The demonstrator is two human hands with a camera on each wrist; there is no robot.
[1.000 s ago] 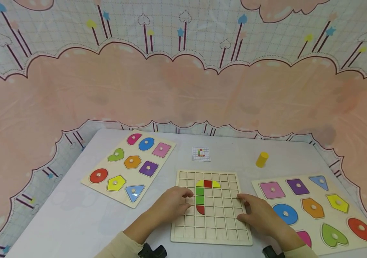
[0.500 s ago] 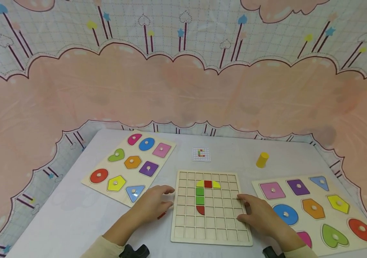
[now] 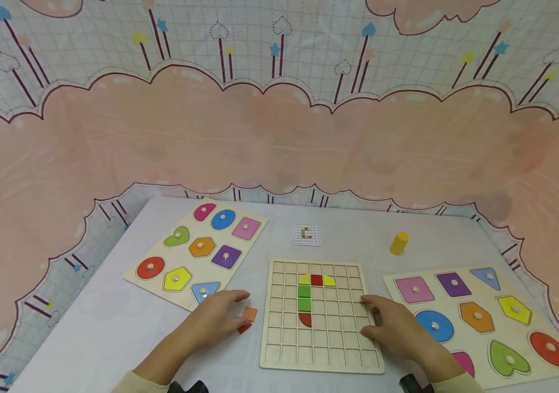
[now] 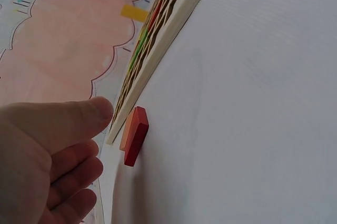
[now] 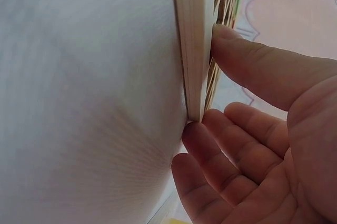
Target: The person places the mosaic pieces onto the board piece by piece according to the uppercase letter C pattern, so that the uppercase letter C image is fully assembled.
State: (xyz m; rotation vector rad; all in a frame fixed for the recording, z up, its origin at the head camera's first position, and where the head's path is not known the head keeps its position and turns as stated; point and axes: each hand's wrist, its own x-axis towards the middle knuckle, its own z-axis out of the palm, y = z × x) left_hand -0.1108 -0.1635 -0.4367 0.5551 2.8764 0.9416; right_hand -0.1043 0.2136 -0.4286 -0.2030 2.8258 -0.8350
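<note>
My left hand hovers beside two small blocks left of the wooden grid board. One is an orange square block; the other, a red block, lies against it, its shape partly hidden by my thumb in the head view. Nothing is between the left thumb and fingers. At the board's right edge rests my right hand, thumb on the rim and loosely bent fingers against the side. Set in the grid are two yellow pieces, a red square, two green squares and a red rounded piece.
A small pattern card lies behind the board. A yellow cylinder stands at the back right. Knobbed shape puzzles lie on both sides, the left puzzle partly under my left hand and the right puzzle beside my right.
My left hand has moved left from over the board to the table beside it. The orange and red blocks have come into view near its thumb. My right hand has stayed still.
</note>
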